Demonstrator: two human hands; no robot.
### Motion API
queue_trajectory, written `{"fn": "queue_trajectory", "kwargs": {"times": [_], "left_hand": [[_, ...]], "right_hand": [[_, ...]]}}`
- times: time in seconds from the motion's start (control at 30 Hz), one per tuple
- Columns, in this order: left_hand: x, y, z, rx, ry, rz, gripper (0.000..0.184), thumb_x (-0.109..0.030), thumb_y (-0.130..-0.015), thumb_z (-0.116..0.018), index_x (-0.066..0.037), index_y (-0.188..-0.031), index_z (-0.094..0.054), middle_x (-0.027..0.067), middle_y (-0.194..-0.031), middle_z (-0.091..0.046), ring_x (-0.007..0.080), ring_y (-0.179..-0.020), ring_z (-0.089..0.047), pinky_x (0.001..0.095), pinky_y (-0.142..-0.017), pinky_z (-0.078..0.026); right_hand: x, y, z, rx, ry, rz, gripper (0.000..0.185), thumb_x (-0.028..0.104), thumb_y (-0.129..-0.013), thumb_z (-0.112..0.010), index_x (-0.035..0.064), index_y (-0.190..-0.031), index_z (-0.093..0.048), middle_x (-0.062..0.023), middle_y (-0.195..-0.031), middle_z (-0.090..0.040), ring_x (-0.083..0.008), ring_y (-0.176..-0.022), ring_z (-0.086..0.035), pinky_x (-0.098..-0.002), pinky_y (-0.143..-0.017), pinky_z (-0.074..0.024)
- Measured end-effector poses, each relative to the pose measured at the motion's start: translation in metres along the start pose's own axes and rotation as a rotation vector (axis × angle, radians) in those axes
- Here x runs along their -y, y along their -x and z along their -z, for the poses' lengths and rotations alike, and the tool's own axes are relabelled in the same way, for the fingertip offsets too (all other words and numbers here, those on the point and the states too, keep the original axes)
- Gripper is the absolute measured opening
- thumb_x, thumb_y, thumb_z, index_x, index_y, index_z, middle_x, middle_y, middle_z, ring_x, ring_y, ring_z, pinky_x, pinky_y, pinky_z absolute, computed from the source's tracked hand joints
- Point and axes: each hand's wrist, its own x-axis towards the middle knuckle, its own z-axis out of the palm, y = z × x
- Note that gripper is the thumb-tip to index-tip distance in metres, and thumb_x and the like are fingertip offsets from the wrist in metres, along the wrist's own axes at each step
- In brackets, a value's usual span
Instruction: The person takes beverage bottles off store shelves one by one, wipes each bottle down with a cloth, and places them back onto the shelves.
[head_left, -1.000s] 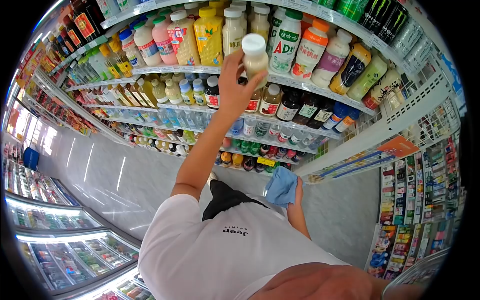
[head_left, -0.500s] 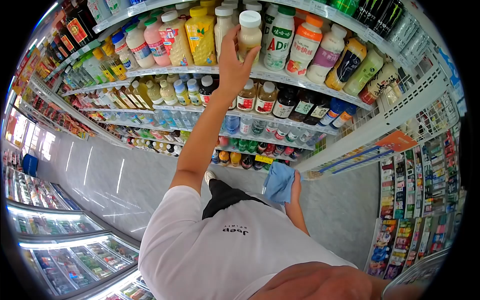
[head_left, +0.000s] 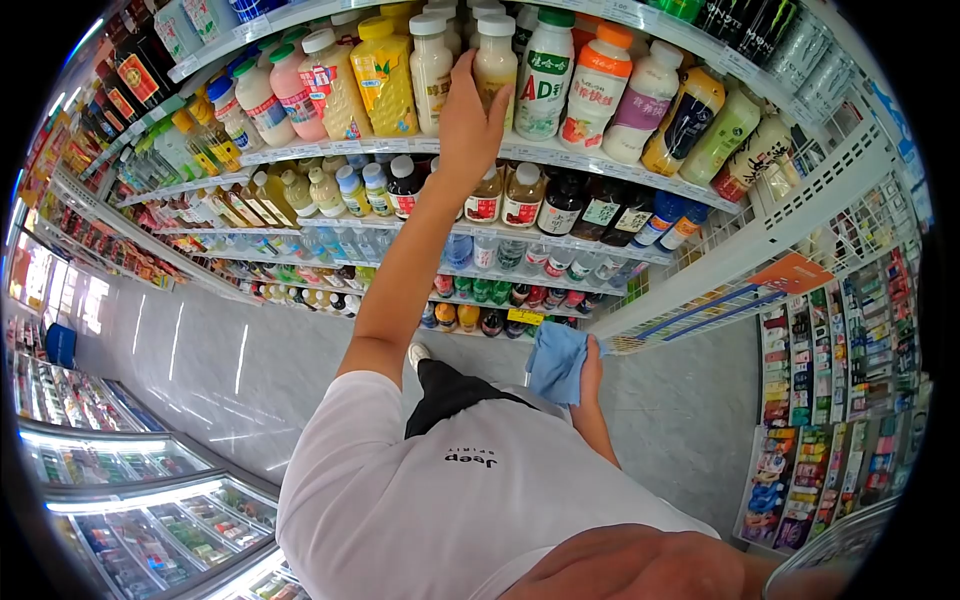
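My left hand point(head_left: 470, 132) reaches up to the top drinks shelf, its thumb and fingers around a cream-coloured bottle point(head_left: 496, 62) with a white cap. This bottle stands in the front row between a similar cream bottle point(head_left: 431, 72) on its left and a white bottle with a green cap point(head_left: 545, 80) on its right. Part of its label is hidden by the hand. Low at my right side, my right hand point(head_left: 592, 375) holds a folded light blue cloth point(head_left: 557, 362), with its fingers mostly behind the cloth.
Yellow bottles point(head_left: 384, 80) and an orange-capped bottle point(head_left: 600, 85) share the shelf. Lower shelves carry dark bottles point(head_left: 563, 205). A white mesh panel point(head_left: 740, 265) borders the right side, glass-topped freezers point(head_left: 150, 535) the lower left. Grey floor point(head_left: 200, 350) lies below.
The cream bottle has moved away from me, back into line with its neighbours, with my left hand still around it. The view has shifted slightly. My right hand and cloth stay nearly where they were.
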Motion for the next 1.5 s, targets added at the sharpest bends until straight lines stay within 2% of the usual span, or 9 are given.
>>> {"fn": "queue_trajectory", "kwargs": {"times": [0.2,0.3,0.7,0.9,1.0,1.1,1.23,1.43,1.5], "left_hand": [[-0.002,0.005,-0.004,-0.041,-0.133,-0.139,0.074,-0.014,-0.093,-0.07,0.004,-0.152,-0.028,0.0283,-0.141,-0.05,0.0404,-0.122,-0.057,0.0435,-0.102,-0.047],[-0.011,0.013,-0.001,0.058,-0.004,0.05,0.081,-0.01,-0.091,-0.069,0.003,-0.155,-0.021,0.0302,-0.144,-0.047,0.042,-0.126,-0.054,0.0439,-0.105,-0.045],[0.009,0.014,-0.008,0.056,-0.044,-0.07,0.085,-0.007,-0.094,-0.064,0.006,-0.158,-0.009,0.0354,-0.15,-0.037,0.0459,-0.136,-0.045,0.0448,-0.112,-0.037],[-0.01,0.016,0.002,0.003,-0.052,-0.003,0.076,-0.007,-0.093,-0.067,0.005,-0.155,-0.023,0.0317,-0.148,-0.041,0.0415,-0.133,-0.048,0.0447,-0.111,-0.04],[-0.001,0.015,0.01,-0.106,-0.038,-0.143,0.067,-0.006,-0.091,-0.071,0.002,-0.149,-0.037,0.0256,-0.146,-0.043,0.0341,-0.122,-0.06,0.0384,-0.1,-0.052],[-0.003,0.013,0.025,-0.237,-0.07,-0.113,0.064,-0.005,-0.088,-0.074,-0.002,-0.144,-0.044,0.0197,-0.142,-0.044,0.0236,-0.1,-0.07,0.0302,-0.081,-0.059],[-0.002,0.0,0.041,-0.285,-0.216,-0.075,0.07,-0.01,-0.086,-0.078,-0.003,-0.145,-0.043,0.0185,-0.143,-0.043,0.016,-0.075,-0.07,0.0286,-0.066,-0.059],[0.006,-0.012,0.047,-0.236,-0.339,-0.076,0.087,-0.021,-0.084,-0.08,-0.004,-0.154,-0.031,0.0178,-0.144,-0.05,0.0227,-0.075,-0.068,0.0356,-0.07,-0.058],[0.006,-0.017,0.049,-0.221,-0.393,-0.086,0.092,-0.021,-0.083,-0.081,-0.006,-0.156,-0.027,0.0188,-0.142,-0.051,0.0294,-0.085,-0.068,0.0397,-0.077,-0.057]], "right_hand": [[-0.016,-0.021,0.026,-0.007,0.04,0.009,0.058,0.043,-0.105,-0.046,-0.0099,-0.123,-0.061,-0.0195,-0.116,-0.071,-0.0282,-0.102,-0.07,-0.037,-0.096,-0.0548],[-0.01,-0.019,0.022,-0.029,0.042,-0.003,0.058,0.044,-0.104,-0.046,-0.0099,-0.122,-0.061,-0.0194,-0.116,-0.071,-0.0281,-0.102,-0.07,-0.037,-0.096,-0.0549],[-0.002,-0.017,0.011,-0.022,0.056,-0.003,0.058,0.043,-0.104,-0.045,-0.0092,-0.123,-0.062,-0.0192,-0.117,-0.071,-0.0284,-0.103,-0.07,-0.0367,-0.096,-0.0543],[0.006,-0.009,0.0,0.025,0.007,-0.039,0.06,0.044,-0.104,-0.045,-0.0101,-0.124,-0.061,-0.0195,-0.118,-0.071,-0.029,-0.104,-0.07,-0.0371,-0.097,-0.0541],[0.011,-0.002,-0.006,0.021,0.002,-0.057,0.059,0.044,-0.104,-0.046,-0.0095,-0.124,-0.062,-0.0191,-0.118,-0.071,-0.0287,-0.103,-0.07,-0.0369,-0.097,-0.054],[0.013,0.001,-0.009,0.007,0.015,-0.053,0.059,0.045,-0.104,-0.047,-0.0086,-0.124,-0.062,-0.0186,-0.117,-0.071,-0.0282,-0.103,-0.07,-0.0369,-0.097,-0.0539],[0.005,-0.007,-0.002,0.001,0.035,-0.046,0.059,0.045,-0.103,-0.047,-0.008,-0.124,-0.062,-0.0179,-0.118,-0.071,-0.0276,-0.104,-0.07,-0.0367,-0.097,-0.0537],[0.007,-0.001,-0.008,0.02,0.032,-0.053,0.059,0.045,-0.103,-0.047,-0.0079,-0.126,-0.062,-0.0173,-0.119,-0.071,-0.0279,-0.106,-0.069,-0.0368,-0.098,-0.053],[0.01,0.003,-0.014,0.033,0.021,-0.058,0.059,0.045,-0.103,-0.046,-0.0079,-0.126,-0.062,-0.0172,-0.12,-0.071,-0.0281,-0.107,-0.069,-0.0369,-0.099,-0.0526]]}}
